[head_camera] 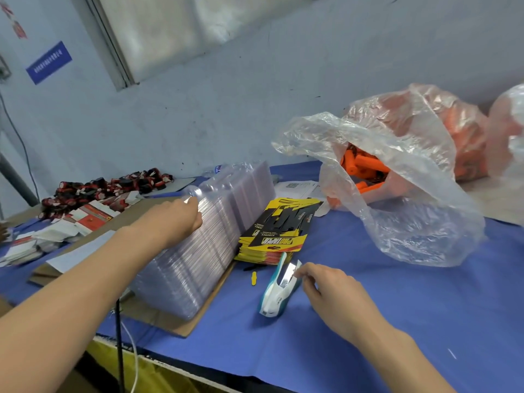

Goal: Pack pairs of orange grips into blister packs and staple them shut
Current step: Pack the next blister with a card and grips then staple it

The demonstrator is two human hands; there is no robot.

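under the left hand, one stack of clear blister packs stands unfilled; the hand's fingers lie on the stack's top edge, pinching or not i cannot tell. at the right hand, whose fingertips are loosely bent and not closed, lies one stapler. beyond it, orange grips fill one open bag, with two more bags behind and one pile of yellow cards nearer. no stapled pack shows, so seemingly every pair remains.

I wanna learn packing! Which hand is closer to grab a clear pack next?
Left. The left hand is on the pack stack; the right hand is away by the stapler.
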